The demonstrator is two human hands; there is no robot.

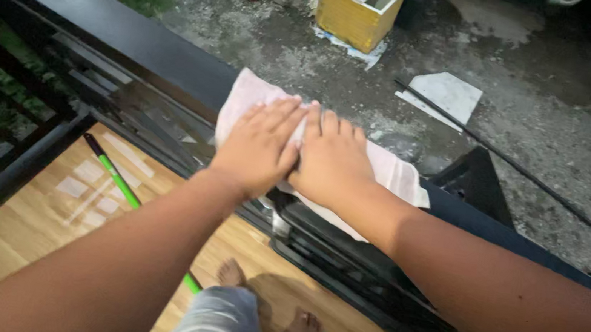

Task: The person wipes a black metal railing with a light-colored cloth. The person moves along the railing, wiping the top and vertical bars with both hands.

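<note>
A pale pink cloth [386, 172] is being pressed onto the flat top of a dark metal railing [101, 20], and the step in hand appears to be the wiping of that top rail; it is judged to be done best if the cloth is kept flat under both palms, the pressure is held even, and the stroke is run along the rail rather than across it — otherwise the cloth's loose edge, which hangs over the near side just below the right hand [332, 160], could bunch or slip off.

The left hand [259, 144] is laid palm down on the cloth with fingers straight and close together, pointing away from the body; the right hand is set just beside it, touching it along the thumb side, fingers likewise extended and flat; nothing is pinched or gripped by either hand — the cloth is merely held down by flattened palms. Both forearms are stretched well forward and converge at the wrists.

The cloth is spread beneath and beyond the hands, more of it showing to the right. Below the left forearm a green-handled stick [118, 182] is seen lying on the wooden floor [21, 229]; bare feet are visible beneath the arms. Far beyond the fingertips, on gravel ground, a yellow box [353, 20] stands.
</note>
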